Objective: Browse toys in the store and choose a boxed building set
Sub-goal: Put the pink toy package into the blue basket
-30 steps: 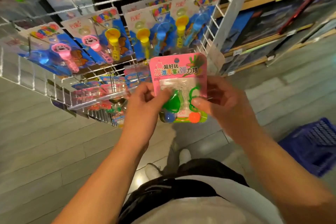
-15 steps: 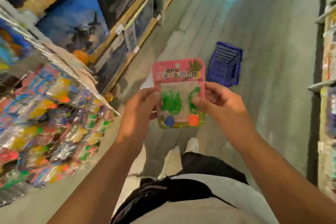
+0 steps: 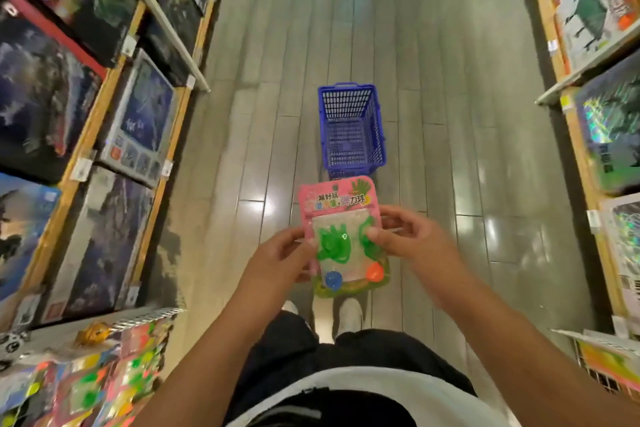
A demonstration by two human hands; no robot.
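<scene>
Both hands hold a pink carded toy pack (image 3: 341,236) upright in front of the body, face toward the camera, likely so its green sticky hands and two small balls can be looked over. The left hand (image 3: 280,262) pinches the pack's left edge in a closed grip, and the right hand (image 3: 412,239) curls round the right edge with its thumb pressed on the blister. An open blue basket (image 3: 351,130) sits on the aisle floor just beyond, while boxed building sets (image 3: 138,121) still stand on the shelves at either side, so the choosing looks yet to be done.
</scene>
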